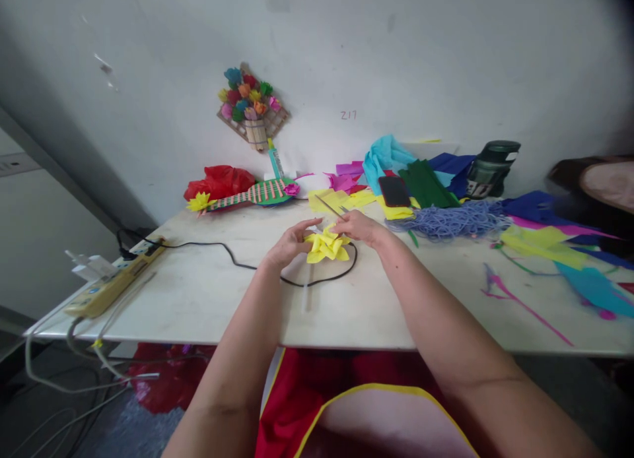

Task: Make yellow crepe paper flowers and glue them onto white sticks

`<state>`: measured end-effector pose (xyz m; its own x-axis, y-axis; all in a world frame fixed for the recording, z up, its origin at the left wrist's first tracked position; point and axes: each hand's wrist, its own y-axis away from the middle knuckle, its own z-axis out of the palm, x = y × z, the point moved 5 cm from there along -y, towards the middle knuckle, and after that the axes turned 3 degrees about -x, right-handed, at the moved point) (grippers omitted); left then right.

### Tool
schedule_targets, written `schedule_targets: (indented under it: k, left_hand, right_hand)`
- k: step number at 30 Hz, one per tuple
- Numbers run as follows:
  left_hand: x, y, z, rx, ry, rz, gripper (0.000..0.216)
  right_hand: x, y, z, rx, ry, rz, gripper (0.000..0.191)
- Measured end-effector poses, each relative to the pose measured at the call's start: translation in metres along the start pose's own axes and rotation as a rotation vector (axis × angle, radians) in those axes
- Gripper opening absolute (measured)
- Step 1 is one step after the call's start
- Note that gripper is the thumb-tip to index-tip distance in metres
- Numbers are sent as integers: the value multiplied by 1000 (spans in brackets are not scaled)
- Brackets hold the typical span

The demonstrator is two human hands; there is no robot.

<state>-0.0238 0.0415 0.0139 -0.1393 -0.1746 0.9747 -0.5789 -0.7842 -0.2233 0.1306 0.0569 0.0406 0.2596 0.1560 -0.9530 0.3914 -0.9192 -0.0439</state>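
Table centre, by a cable — left hand and right hand pinch a paper flower | right also grips a tool | light, soft, crushable — likely best held at base.

Yellow paper flower: pointed, creased petals splayed outward. It is pinched between left hand and right hand, low over the tabletop at mid-scene. Scissors: thin grey blades, gripped in the right hand, tips angled far-left.
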Motion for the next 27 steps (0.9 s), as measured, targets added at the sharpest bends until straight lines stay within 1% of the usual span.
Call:
schedule_targets:
  k: [2, 4, 5, 7, 9, 10, 12, 15, 17, 19, 23, 27]
  left_hand:
    - [-1, 0, 1, 6, 8, -3, 69]
    - [-2, -1, -1, 43, 37, -7, 69]
    - [-2, -2, -4, 83, 65, -5, 68]
    - [-4, -2, -13, 202, 147, 9, 65]
    - [-5, -3, -22, 321, 247, 37, 59]
    - [-6, -3, -24, 355, 292, 50, 55]
    - [-6, -4, -25, 359, 351, 57, 47]
    - [-5, -5, -17, 290, 341, 29, 34]
    - [-5, -5, -12, 265, 301, 7, 23]
    - [-5, -5, -9, 276, 260, -12, 16]
    - [-7, -5, -11, 335, 192, -11, 18]
    - [-11, -7, -16, 364, 153, 28, 25]
  right_hand:
    - [1, -1, 0, 35, 56, 9, 16]
    - [1, -2, 0, 79, 85, 17, 15]
    - [1, -2, -1, 101, 76, 17, 14]
    - [1, -3, -3, 169, 12, 17, 14]
    - [1, -2, -8, 267, -73, 13, 15]
    - [0, -2, -10, 316, -109, 8, 15]
    - [0, -1, -13, 407, -147, -8, 15]
    - [1, -1, -16, 512, -147, -49, 14]
    - [3, -3, -15, 557, -128, -72, 13]
    - [5, -5, -14, 584, -78, -90, 13]
    - [8, -10, -10, 610, 93, -112, 16]
    - [8, -14, -3, 575, 171, -167, 19]
